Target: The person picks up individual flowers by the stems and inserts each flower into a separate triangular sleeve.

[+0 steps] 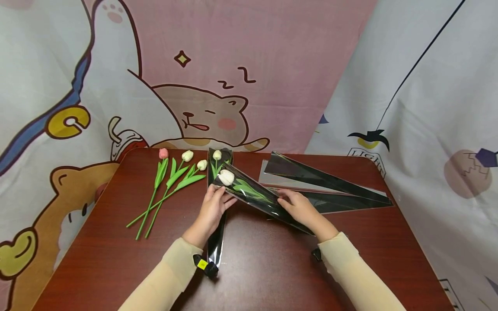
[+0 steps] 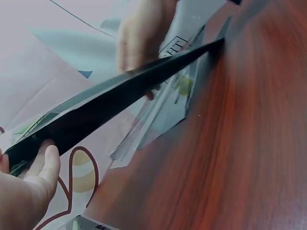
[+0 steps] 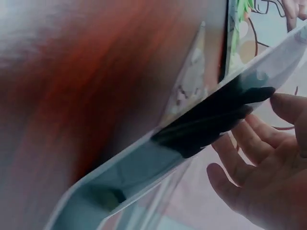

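A black-backed clear flower sleeve with a white tulip inside lies slantwise between both hands, raised off the table at its flower end. My left hand holds that wide end, with thumb and fingers on either side in the left wrist view. Farther down the sleeve, my right hand grips its edge; in the right wrist view the fingers go behind it. Underneath, a second sleeve holding another white tulip lies lengthwise on the table, partly covered by the left hand and raised sleeve.
Loose on the left of the table lie a pink tulip and two white tulips, their stems crossing. More flat black sleeves lie at the right. A cartoon-printed cloth hangs behind the table.
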Tool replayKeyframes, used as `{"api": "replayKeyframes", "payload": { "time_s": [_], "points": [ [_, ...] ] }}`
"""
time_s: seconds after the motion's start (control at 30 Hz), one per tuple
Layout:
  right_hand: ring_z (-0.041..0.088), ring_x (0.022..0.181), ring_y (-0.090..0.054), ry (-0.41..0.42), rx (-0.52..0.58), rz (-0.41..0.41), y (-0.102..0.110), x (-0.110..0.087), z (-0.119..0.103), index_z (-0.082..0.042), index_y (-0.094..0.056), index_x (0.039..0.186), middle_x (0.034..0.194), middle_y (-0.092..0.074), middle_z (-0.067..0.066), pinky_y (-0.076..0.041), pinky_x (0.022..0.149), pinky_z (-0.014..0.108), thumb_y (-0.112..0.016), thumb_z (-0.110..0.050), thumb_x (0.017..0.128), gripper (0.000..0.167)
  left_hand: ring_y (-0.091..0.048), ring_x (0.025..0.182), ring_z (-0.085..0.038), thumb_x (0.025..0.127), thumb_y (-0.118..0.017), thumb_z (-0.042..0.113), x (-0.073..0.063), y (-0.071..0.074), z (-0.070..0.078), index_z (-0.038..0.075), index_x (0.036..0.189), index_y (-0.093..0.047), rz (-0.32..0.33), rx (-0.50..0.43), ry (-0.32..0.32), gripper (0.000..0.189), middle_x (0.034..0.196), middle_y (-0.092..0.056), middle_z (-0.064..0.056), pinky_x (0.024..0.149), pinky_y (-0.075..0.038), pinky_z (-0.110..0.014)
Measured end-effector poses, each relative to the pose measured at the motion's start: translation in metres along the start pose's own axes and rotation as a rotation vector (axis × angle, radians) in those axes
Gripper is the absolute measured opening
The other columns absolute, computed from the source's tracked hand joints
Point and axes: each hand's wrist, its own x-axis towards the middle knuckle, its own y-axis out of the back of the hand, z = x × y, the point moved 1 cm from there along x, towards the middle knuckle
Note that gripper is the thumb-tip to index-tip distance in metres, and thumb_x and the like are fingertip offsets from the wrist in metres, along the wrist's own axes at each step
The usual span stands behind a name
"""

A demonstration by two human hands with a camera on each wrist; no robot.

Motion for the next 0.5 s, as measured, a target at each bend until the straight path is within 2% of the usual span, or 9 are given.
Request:
{"api": "replayKeyframes", "payload": {
  "time_s": [0.1,0.23,0.4,0.5],
  "points": [
    [0.026,0.103,-0.06,-0.003,0.049,-0.018,-0.003,-0.002,0.002,-0.008,-0.057,0.124,0.114,-0.064,0.01,-0.049,0.087,0.045,-0.058,-0.021,0.095,0.032,-0.064,0.096,-0.018,0.103,-0.037,0.013,0.001,0.0,0.003,0.013,0.098,-0.04,0.004,-0.045,-0.018,0.006,0.108,-0.055,-0.003,0.088,-0.052,-0.039],
    [0.019,0.085,-0.061,0.053,0.088,0.074,-0.008,-0.003,-0.002,-0.009,-0.063,0.104,0.092,-0.067,0.004,-0.05,0.075,0.036,-0.064,-0.012,0.089,0.015,-0.063,0.093,-0.015,0.099,-0.046,0.008,0.001,-0.001,0.004,0.013,0.1,-0.042,0.01,-0.033,-0.03,0.006,0.103,-0.054,-0.001,0.087,-0.052,-0.035],
    [0.015,0.077,-0.061,0.103,0.142,0.187,-0.013,-0.002,-0.014,-0.009,-0.064,0.094,0.083,-0.067,0.001,-0.049,0.069,0.029,-0.068,-0.008,0.086,0.009,-0.064,0.09,-0.014,0.093,-0.053,-0.002,-0.004,-0.005,-0.002,0.007,0.111,-0.044,-0.042,0.103,-0.021,0.022,0.104,-0.053,-0.001,0.084,-0.053,-0.032],
    [0.014,0.073,-0.06,0.104,0.192,0.226,-0.013,-0.002,-0.026,-0.009,-0.065,0.093,0.082,-0.067,0.002,-0.048,0.066,0.027,-0.068,-0.008,0.086,0.008,-0.065,0.088,-0.015,0.092,-0.054,-0.002,-0.008,-0.01,-0.006,0.003,0.115,-0.043,-0.098,0.201,0.008,0.025,0.1,-0.056,-0.002,0.085,-0.052,-0.038]
  ]
}}
